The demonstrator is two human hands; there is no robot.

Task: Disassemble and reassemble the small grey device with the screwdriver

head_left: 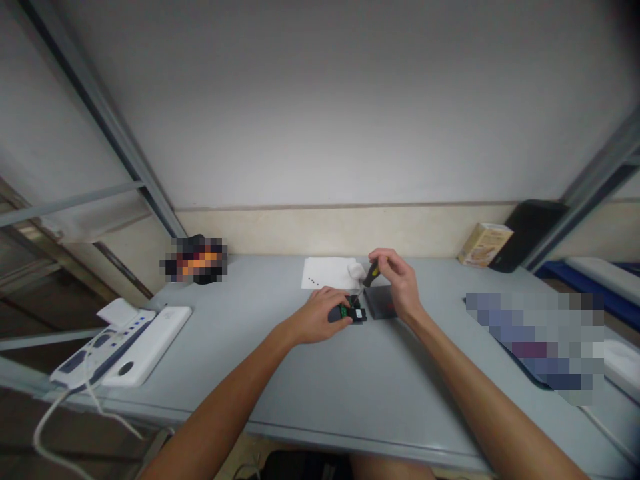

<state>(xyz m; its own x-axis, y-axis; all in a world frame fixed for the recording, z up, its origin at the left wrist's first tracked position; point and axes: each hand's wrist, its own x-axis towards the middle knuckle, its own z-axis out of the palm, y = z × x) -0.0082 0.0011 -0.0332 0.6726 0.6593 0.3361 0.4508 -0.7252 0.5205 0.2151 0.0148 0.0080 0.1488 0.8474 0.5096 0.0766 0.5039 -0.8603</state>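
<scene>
A small black device with a green circuit board (pixel 357 315) and a white label lies on the table. My left hand (pixel 320 316) grips it from the left, fingers over its far edge and thumb on the near side. Between the fingers of my right hand (pixel 401 285) is a screwdriver (pixel 371 273) with a black and yellow handle. It tilts down to the left, its tip at the device; the exact contact spot is too small to make out. A dark flat panel (pixel 379 304) lies right of the device, partly behind my right hand.
Behind the device, white paper (pixel 327 266) carries several tiny dark pieces (pixel 313 281) and a white crumpled lump (pixel 356 271). A power strip (pixel 107 343) and white power bank (pixel 150 347) lie left. At the back right stand a small box (pixel 484 245) and a black case (pixel 533 230).
</scene>
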